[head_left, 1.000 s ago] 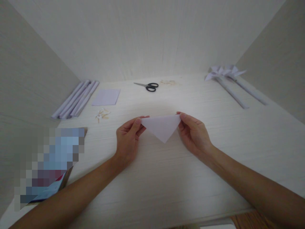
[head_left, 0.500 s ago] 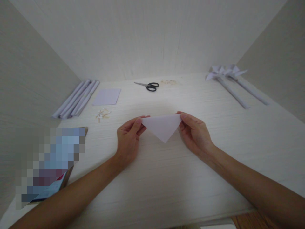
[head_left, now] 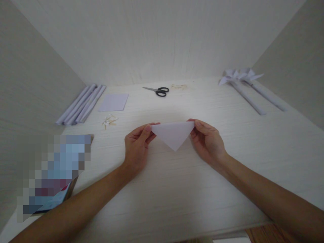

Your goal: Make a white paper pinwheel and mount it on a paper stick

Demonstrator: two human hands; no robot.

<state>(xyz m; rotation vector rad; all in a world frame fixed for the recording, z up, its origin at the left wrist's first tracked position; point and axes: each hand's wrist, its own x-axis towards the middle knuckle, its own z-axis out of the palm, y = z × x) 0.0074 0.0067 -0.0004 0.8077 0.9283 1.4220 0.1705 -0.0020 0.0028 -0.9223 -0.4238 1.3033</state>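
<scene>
A white sheet of paper, folded into a triangle, is held between my two hands above the table. Its straight folded edge lies along the top and one point hangs down toward me. My left hand pinches the left corner between thumb and fingers. At the opposite corner, my right hand grips the paper the same way, thumb on top. Beyond the paper lie black-handled scissors, their blades pointing left.
Rolled paper tubes lie at the left, near a square of paper and small scattered sticks. A partly blurred tablet sits front left. Two paper pinwheels lie back right. Small pale bits lie beside the scissors.
My right thumb has shifted slightly right along the paper's corner, showing a little more of its folded edge. My left hand stays almost still.
</scene>
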